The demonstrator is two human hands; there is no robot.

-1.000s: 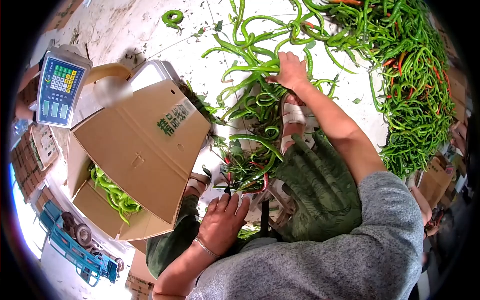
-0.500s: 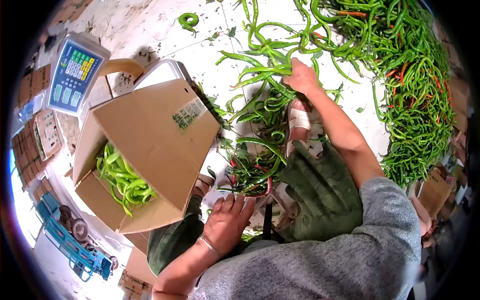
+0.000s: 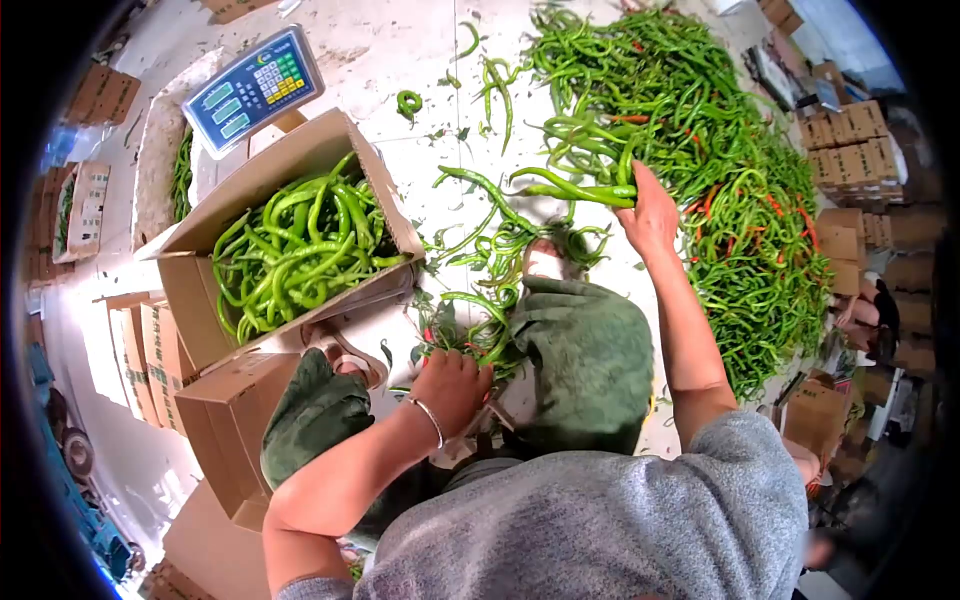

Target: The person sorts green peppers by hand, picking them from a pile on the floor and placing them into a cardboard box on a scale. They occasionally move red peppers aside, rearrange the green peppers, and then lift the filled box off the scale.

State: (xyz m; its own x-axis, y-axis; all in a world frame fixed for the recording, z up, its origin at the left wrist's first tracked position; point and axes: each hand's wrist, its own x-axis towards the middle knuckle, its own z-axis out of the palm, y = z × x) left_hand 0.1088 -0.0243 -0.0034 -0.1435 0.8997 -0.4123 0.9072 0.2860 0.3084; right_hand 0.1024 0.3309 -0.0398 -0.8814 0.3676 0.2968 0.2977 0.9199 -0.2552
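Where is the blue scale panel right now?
In the head view, the blue scale panel is at the upper left, just above the open cardboard box holding green peppers.

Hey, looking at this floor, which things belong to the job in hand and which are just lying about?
Likely part of the job:
- green peppers in the right hand
- large pepper pile
- open cardboard box holding peppers

Seemingly just lying about:
- stacked cartons at right
- blue wheeled frame at lower left
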